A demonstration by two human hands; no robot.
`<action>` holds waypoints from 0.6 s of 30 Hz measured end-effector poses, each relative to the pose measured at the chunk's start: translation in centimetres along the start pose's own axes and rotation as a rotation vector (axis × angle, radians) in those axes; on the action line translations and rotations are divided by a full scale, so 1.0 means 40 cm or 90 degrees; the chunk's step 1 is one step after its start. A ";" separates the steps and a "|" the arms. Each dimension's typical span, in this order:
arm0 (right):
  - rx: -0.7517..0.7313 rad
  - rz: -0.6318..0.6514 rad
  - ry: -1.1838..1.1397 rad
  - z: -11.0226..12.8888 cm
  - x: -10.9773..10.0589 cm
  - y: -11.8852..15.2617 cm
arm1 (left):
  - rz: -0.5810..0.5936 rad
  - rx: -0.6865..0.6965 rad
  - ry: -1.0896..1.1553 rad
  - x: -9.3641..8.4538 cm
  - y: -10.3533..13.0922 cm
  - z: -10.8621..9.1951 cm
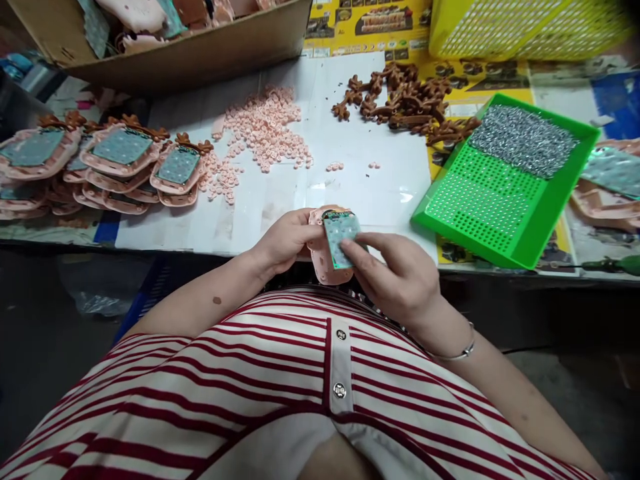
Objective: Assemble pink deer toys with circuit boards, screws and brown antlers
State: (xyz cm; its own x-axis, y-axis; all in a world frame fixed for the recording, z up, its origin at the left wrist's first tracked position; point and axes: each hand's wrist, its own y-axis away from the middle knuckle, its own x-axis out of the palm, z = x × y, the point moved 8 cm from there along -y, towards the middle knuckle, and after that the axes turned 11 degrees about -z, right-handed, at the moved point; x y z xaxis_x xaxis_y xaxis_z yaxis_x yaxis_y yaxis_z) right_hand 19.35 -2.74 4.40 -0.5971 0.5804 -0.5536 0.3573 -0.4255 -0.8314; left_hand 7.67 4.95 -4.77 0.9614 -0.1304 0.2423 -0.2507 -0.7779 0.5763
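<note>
My left hand is closed around the left side of a pink plastic housing, held just over the table's front edge. A circuit board with a pale bubbly covering lies over the open housing, its right part tilted across the rim. Thumb and fingers of my right hand pinch the board's right side. Whether the board sits fully inside the housing, I cannot tell. Farther off lie loose pink rings and a heap of brown antler-shaped pieces.
Stacked pink housings with boards fill the left. A green perforated tray holds small metal screws. A cardboard box and a yellow basket stand behind. A green-handled screwdriver lies at the right edge.
</note>
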 end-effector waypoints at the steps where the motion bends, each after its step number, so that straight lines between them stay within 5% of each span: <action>1: -0.021 -0.001 0.010 0.012 0.004 0.004 | 0.003 0.003 0.009 0.001 0.000 -0.002; 18: 0.015 -0.009 -0.051 0.016 0.023 0.030 | 0.042 0.011 0.043 0.001 -0.003 -0.001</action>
State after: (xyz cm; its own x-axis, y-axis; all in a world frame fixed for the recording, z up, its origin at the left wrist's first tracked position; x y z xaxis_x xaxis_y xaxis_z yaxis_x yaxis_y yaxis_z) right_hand 18.79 -3.18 2.91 -0.6579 0.5299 -0.5351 0.3321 -0.4336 -0.8377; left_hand 7.74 5.08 -4.79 0.9328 -0.1403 0.3319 -0.3106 -0.7797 0.5436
